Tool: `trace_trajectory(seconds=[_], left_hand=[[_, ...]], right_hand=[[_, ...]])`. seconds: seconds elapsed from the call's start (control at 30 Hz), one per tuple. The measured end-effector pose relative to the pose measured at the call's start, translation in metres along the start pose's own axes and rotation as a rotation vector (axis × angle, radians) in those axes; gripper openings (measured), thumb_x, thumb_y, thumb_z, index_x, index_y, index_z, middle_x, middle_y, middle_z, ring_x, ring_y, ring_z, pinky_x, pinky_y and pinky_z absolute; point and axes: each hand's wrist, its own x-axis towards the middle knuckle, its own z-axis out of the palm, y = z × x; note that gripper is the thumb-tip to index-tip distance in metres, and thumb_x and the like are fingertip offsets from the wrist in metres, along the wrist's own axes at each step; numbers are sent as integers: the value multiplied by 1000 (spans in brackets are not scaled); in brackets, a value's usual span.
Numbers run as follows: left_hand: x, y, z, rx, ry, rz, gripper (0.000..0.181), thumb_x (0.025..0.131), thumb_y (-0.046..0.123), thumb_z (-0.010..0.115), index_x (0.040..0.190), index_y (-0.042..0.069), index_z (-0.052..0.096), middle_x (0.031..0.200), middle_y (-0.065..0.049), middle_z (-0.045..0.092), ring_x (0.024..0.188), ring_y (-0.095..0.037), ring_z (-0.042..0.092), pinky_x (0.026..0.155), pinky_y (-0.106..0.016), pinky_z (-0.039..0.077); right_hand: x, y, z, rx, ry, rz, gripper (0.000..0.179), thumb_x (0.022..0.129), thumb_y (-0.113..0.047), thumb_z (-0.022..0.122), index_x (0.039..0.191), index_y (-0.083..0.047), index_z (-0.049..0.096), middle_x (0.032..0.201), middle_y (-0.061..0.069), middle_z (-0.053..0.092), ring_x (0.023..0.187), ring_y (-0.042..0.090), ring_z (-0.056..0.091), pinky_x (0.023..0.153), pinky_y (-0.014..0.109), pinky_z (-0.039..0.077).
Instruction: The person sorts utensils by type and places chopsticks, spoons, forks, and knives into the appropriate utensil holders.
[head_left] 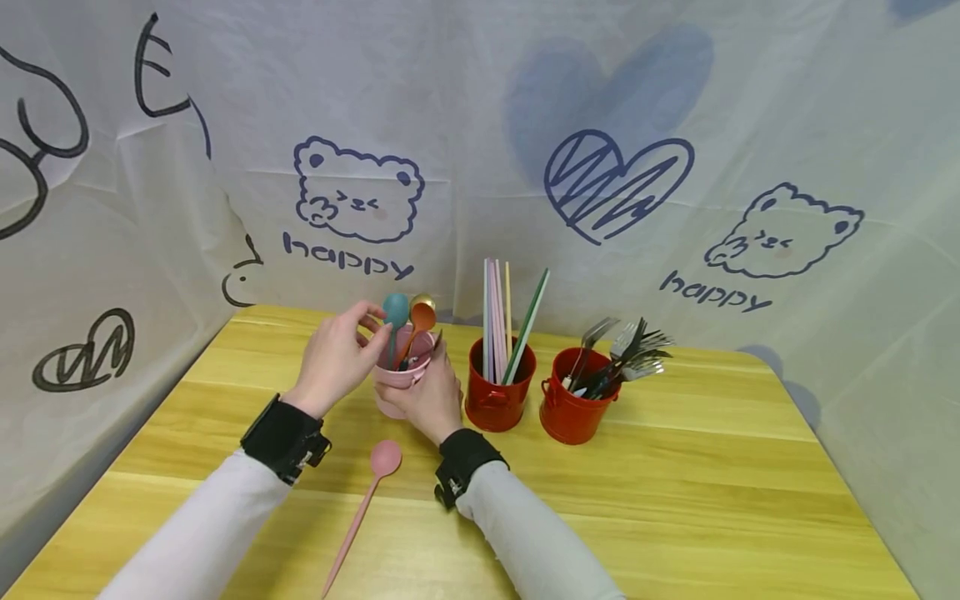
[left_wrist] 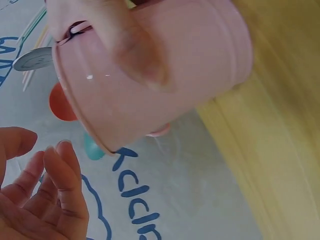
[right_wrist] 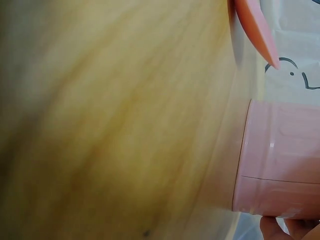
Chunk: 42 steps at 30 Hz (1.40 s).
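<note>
A pink bucket stands at the back left of the table, holding a teal spoon, an orange spoon, a gold spoon and other utensils partly hidden inside. My right hand grips the bucket's near right side; its thumb presses on the wall in the left wrist view. Beside the teal spoon, my left hand is raised at the rim. In the left wrist view a gap shows between its thumb and loosely bent fingers, with nothing held. A long pink spoon lies on the table below.
Right of the pink bucket stands a red bucket with several chopsticks. Another red bucket, further right, holds several forks. A white cloth with drawings hangs behind the wooden table.
</note>
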Motion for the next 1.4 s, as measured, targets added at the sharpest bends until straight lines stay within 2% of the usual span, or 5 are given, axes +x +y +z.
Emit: trace_trajectory(seconds=[0.4, 0.67, 1.0, 1.2, 1.4], left_hand=[[-15, -13, -7, 69, -35, -9, 14, 96, 20, 63, 102, 7, 66, 89, -12, 73, 72, -23, 68, 60, -32, 49], [-33, -20, -10, 106, -68, 19, 10, 93, 15, 64, 88, 7, 68, 79, -8, 71, 62, -15, 59, 55, -26, 44], [-56, -26, -22, 153, -140, 6, 11, 94, 18, 66, 86, 10, 68, 77, -2, 70, 60, -10, 56, 57, -26, 43], [-67, -32, -26, 161, -195, -2, 12, 94, 20, 67, 86, 11, 68, 77, 0, 69, 58, -8, 50, 52, -24, 37], [-80, -35, -22, 182, -305, -10, 14, 93, 23, 68, 83, 14, 66, 73, 5, 64, 58, -8, 47, 53, -23, 36]], right_hand=[[-1, 0, -2, 21, 21, -22, 94, 73, -44, 87, 145, -10, 38, 136, 9, 61, 121, 28, 65, 101, 49, 53], [0, 1, -1, 25, 11, -7, 94, 73, -43, 87, 146, -11, 38, 138, 8, 60, 124, 26, 64, 104, 48, 52], [-1, 1, 0, 31, 19, -23, 94, 73, -42, 87, 146, -10, 38, 138, 10, 60, 124, 27, 63, 104, 49, 52], [0, 1, 1, 24, 23, -22, 94, 72, -42, 87, 146, -11, 37, 139, 9, 60, 125, 27, 63, 105, 48, 52], [0, 0, 1, 26, 13, -10, 95, 72, -42, 88, 147, -11, 37, 139, 9, 60, 126, 27, 62, 105, 48, 51]])
